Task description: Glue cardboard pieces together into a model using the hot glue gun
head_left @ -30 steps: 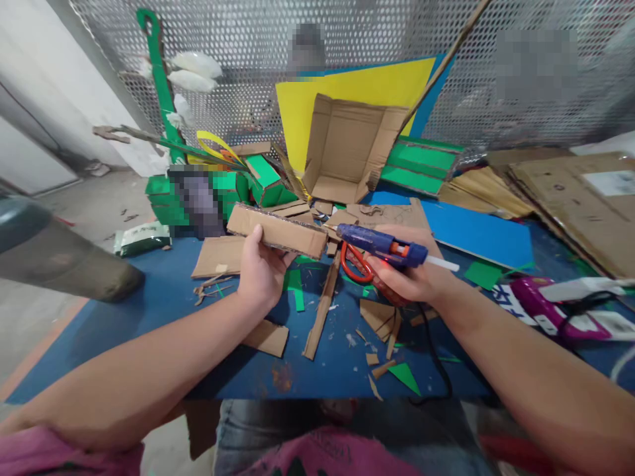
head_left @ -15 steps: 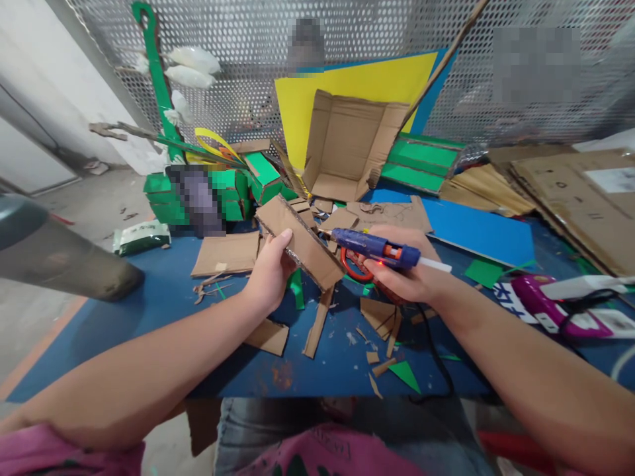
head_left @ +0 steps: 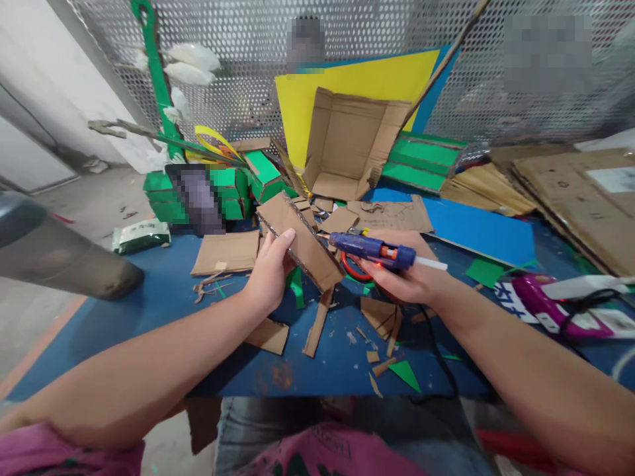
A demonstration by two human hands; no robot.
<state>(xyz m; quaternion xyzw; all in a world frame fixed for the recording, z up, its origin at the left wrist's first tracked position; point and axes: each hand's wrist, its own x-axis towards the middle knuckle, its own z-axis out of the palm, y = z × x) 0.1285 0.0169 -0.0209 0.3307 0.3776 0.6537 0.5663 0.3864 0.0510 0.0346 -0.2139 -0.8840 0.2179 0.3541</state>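
Note:
My left hand (head_left: 272, 271) grips a brown cardboard piece (head_left: 310, 246), long and folded, with its thumb on the upper face. Tilted, that piece slants from upper left to lower right above the table. In my right hand (head_left: 404, 264) is a blue glue gun (head_left: 367, 248), with a white glue stick (head_left: 430, 263) sticking out of its back end and a small red light glowing below. The gun's nozzle points left, close to the far edge of the cardboard piece; whether they touch I cannot tell. Partly hidden under the gun lies an orange-red ring (head_left: 353, 266).
Cardboard scraps (head_left: 317, 324) and green offcuts (head_left: 404, 375) litter the blue table (head_left: 198, 360). An open cardboard box (head_left: 350, 135) stands at the back. A grey cylinder (head_left: 69, 254) is at left, a purple device (head_left: 540, 301) at right. The gun's black cord (head_left: 439, 357) hangs rightward.
My right hand and the glue gun have shifted slightly left along the cardboard's edge. The left hand and the cardboard piece stay nearly in place.

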